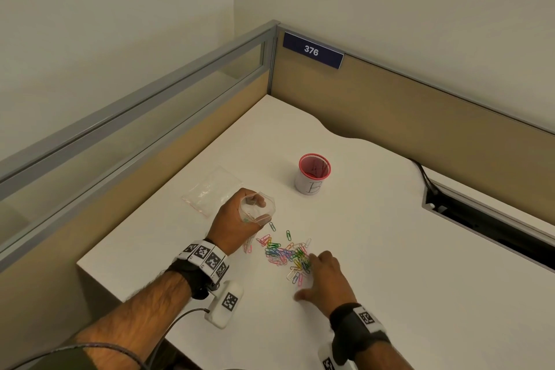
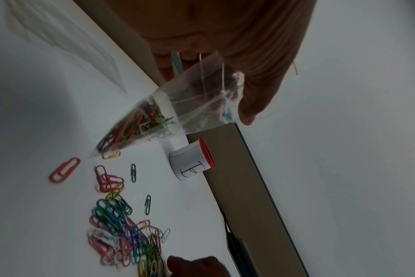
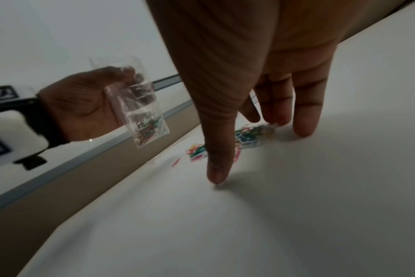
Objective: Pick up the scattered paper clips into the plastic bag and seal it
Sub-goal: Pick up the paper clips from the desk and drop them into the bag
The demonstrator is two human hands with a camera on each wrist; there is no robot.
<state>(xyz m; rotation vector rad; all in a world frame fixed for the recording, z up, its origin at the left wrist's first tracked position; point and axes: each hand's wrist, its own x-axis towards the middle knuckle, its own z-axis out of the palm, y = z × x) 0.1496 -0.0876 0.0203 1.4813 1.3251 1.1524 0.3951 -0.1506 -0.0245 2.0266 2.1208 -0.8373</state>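
Observation:
My left hand [image 1: 237, 219] grips a small clear plastic bag [image 1: 258, 209] by its open mouth, held above the desk. Several coloured paper clips [image 2: 135, 123] sit in the bag's lower corner. The bag [image 3: 140, 110] hangs down from the left hand [image 3: 83, 105] in the right wrist view. A loose pile of coloured paper clips [image 1: 288, 254] lies on the white desk [image 1: 390, 249]. My right hand [image 1: 324, 276] is spread over the pile's right edge, straight fingers [image 3: 303, 105] touching the clips [image 3: 251, 133] and thumb tip on the desk.
A second flat clear bag [image 1: 213, 189] lies on the desk behind the left hand. A white cup with a red rim [image 1: 313, 174], marked B, stands beyond the clips. Partition walls [image 1: 390, 99] close the back and left. A cable slot [image 1: 486, 219] opens at right.

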